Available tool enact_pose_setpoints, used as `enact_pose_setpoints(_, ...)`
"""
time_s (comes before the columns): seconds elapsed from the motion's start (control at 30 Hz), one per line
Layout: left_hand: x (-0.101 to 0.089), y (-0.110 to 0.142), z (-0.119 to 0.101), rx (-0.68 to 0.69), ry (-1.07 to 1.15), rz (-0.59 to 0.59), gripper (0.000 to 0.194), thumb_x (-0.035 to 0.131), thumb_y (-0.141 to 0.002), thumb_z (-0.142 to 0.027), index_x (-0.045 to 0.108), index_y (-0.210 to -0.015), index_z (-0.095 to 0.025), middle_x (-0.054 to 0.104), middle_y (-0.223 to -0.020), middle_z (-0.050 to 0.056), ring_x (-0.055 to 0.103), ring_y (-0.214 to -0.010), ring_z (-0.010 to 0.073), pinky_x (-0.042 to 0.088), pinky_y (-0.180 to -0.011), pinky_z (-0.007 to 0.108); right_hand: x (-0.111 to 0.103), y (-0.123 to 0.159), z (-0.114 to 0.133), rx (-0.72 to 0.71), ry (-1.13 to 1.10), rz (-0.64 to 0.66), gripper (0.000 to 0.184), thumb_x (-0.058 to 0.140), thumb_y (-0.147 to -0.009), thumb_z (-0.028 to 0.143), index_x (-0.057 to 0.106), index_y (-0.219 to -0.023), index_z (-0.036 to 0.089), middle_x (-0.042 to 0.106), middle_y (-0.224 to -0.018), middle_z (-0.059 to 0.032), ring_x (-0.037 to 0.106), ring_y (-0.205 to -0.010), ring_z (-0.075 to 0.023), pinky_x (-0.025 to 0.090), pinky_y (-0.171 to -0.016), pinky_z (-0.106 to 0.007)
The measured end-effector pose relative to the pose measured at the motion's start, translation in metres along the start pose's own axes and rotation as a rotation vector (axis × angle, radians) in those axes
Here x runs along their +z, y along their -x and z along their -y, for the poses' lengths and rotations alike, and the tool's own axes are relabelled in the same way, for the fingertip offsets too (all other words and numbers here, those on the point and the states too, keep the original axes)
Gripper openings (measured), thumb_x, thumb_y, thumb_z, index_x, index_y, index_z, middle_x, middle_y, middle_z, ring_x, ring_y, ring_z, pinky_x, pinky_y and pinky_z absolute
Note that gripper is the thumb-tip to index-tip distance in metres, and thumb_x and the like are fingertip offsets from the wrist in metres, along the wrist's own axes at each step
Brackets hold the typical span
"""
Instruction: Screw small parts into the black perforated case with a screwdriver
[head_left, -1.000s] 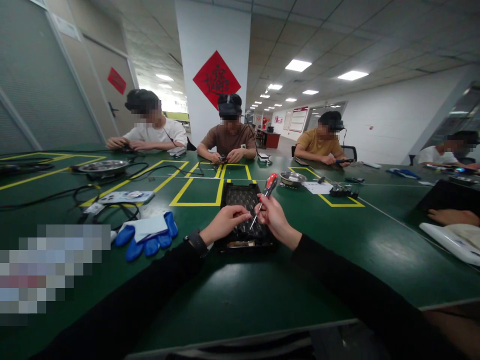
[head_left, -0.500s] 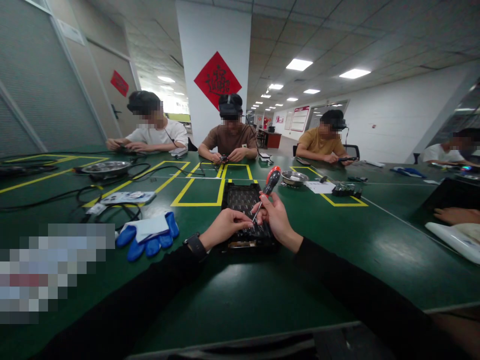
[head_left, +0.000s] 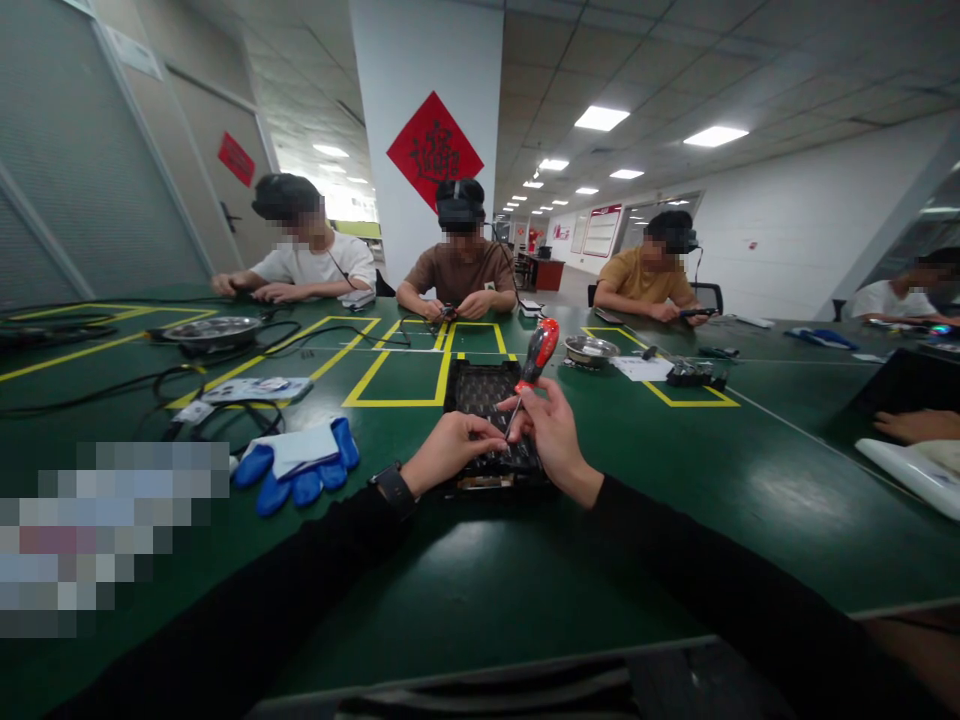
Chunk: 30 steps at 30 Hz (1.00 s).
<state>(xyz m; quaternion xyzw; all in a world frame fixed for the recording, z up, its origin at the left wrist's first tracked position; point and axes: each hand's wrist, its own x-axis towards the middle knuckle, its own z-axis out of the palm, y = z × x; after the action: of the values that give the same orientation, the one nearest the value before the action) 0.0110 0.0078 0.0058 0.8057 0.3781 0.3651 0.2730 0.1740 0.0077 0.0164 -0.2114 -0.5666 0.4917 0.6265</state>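
Observation:
A screwdriver (head_left: pixel 539 352) with a red and black handle is held in my right hand (head_left: pixel 556 437), tilted with its handle up and its thin shaft pointing down to the left. My left hand (head_left: pixel 452 450) is closed, its thumb and fingertips pinched beside the screwdriver's tip; whatever is between them is too small to make out. Under both hands lies a black rectangular plastic case (head_left: pixel 480 385) with a ribbed inside, flat on the green table (head_left: pixel 465 590). My hands hide part of the case's middle.
Blue and white gloves (head_left: pixel 304 462) lie left of my left arm, with black cables and a white board (head_left: pixel 259 390) behind. Beyond the case stands a metal bowl (head_left: pixel 590 349), near a paper sheet (head_left: pixel 641 368) and black parts (head_left: pixel 694 373). Several people sit around the table.
The screwdriver's handle has come slightly more upright and moved a little left. My left hand keeps its pinch near the tip. The view has shifted slightly.

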Motion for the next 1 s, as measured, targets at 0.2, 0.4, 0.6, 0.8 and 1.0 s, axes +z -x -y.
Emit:
enact_pose_setpoints(0.2,0.0004,0.0013,-0.0008,0.014,0.027,0.009,0.027,0.063,-0.075,-0.04,0.073,-0.081,-0.015,0.072,-0.078,0.004,0.063,-0.07,0.0157,0.045,-0.067,0.024,-0.001,0.0014,0.0021,0.012,-0.005,0.009,0.027,0.054,-0.083,0.039,0.044,-0.099,0.02,0.065,-0.072,0.001,0.057,-0.042,-0.0085,0.045,-0.041,-0.019)
enact_pose_setpoints(0.4,0.0004,0.0014,-0.0039,0.018,0.054,0.034,0.027,0.063,-0.075,-0.039,0.072,-0.081,-0.014,0.072,-0.079,0.005,0.063,-0.072,0.0158,0.046,-0.069,0.024,-0.0013,0.0009,0.0005,0.004,0.001,0.003,0.022,0.049,-0.086,0.038,0.049,-0.097,0.018,0.063,-0.072,0.0013,0.053,-0.039,-0.0064,0.042,-0.038,-0.018)
enact_pose_setpoints(0.6,-0.0005,0.0009,-0.0011,0.025,0.049,0.049,0.026,0.062,-0.076,-0.038,0.072,-0.082,-0.014,0.072,-0.081,0.004,0.063,-0.072,0.0155,0.046,-0.069,0.024,-0.0026,0.0004,-0.0002,-0.01,0.002,0.015,0.023,0.055,-0.083,0.036,0.045,-0.097,0.02,0.062,-0.068,0.004,0.052,-0.038,-0.0065,0.04,-0.036,-0.017)
enact_pose_setpoints(0.8,-0.0003,0.0005,0.0008,0.028,0.075,0.061,0.026,0.061,-0.077,-0.037,0.072,-0.081,-0.014,0.071,-0.08,0.004,0.063,-0.073,0.0153,0.046,-0.069,0.023,-0.0022,0.0013,0.0021,0.035,-0.013,0.039,0.028,0.051,-0.084,0.038,0.051,-0.103,0.018,0.062,-0.074,0.0011,0.054,-0.041,-0.0064,0.044,-0.04,-0.019)
enact_pose_setpoints(1.0,0.0006,0.0002,-0.0008,0.077,0.058,0.045,0.023,0.063,-0.076,-0.035,0.071,-0.082,-0.015,0.071,-0.08,0.004,0.063,-0.073,0.0145,0.045,-0.072,0.024,-0.001,0.0019,0.0016,-0.001,0.044,0.043,0.029,0.057,-0.081,0.041,0.041,-0.096,0.022,0.063,-0.066,0.0043,0.049,-0.035,-0.0059,0.038,-0.035,-0.016)
